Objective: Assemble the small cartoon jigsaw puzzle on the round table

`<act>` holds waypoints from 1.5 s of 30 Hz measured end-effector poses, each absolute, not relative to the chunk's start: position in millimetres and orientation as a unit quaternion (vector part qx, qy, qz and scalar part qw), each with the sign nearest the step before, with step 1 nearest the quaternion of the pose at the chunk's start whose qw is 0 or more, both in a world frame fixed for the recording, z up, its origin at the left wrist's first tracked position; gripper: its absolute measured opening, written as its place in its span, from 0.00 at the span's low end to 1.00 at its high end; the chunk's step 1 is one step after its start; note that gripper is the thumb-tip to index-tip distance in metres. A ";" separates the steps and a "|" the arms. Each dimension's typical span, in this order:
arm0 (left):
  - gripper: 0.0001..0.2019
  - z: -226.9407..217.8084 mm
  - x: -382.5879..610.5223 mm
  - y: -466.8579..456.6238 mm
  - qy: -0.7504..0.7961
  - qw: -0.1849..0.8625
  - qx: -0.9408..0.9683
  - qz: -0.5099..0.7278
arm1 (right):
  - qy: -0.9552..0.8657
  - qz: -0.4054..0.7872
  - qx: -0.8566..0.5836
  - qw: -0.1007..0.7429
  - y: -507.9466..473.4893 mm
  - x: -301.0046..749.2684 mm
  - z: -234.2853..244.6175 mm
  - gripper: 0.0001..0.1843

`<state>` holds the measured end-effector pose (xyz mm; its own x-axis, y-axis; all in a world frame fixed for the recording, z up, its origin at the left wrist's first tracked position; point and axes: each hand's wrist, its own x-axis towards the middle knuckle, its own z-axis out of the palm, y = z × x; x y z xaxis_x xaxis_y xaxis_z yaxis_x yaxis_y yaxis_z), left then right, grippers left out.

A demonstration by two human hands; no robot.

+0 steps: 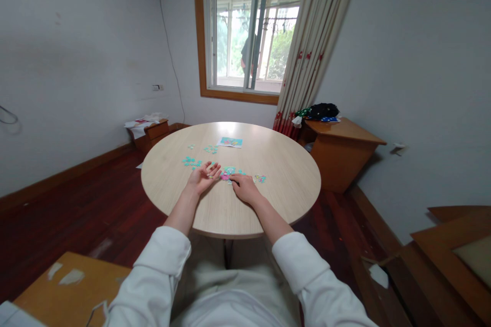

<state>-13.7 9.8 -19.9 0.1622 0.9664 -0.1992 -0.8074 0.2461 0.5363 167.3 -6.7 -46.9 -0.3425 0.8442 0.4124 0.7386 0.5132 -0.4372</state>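
Note:
A partly joined jigsaw puzzle (225, 176) with pink, white and teal parts lies on the round table (284, 163) in front of me. My left hand (206, 176) is at its left side, palm turned up, with loosely curled fingers apart and nothing plainly held. At the puzzle's right edge, my right hand (243, 186) has its fingertips pinched together on what looks like a small puzzle piece, mostly hidden by the fingers. Loose teal pieces (191, 162) lie beyond my left hand, and a few mixed-colour pieces (261, 179) are to the right of my right hand.
A printed picture sheet (230, 142) lies toward the table's far side, near more loose pieces (210, 149). A wooden cabinet (341, 148) with dark cloth on it stands at the right. A small stand (153, 132) is behind the table at left, below the window's left side.

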 end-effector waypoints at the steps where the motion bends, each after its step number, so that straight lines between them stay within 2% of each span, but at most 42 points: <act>1: 0.21 -20.3 -13.2 9.8 0.261 0.742 0.158 0.597 | -0.814 0.086 -0.487 0.304 -6.6 167.4 -47.1 0.16; 9: 0.24 -18.3 -10.2 8.6 0.287 0.722 0.149 0.611 | -0.815 0.084 -0.487 0.302 -5.1 167.6 -49.2 0.16; 32: 0.17 -13.3 -6.9 5.5 0.286 0.728 0.150 0.604 | -0.815 0.082 -0.488 0.302 -7.1 167.1 -46.4 0.16; 45: 0.09 -15.0 -7.5 8.4 0.290 0.694 0.146 0.643 | -0.820 0.082 -0.480 0.300 -2.8 168.0 -51.0 0.16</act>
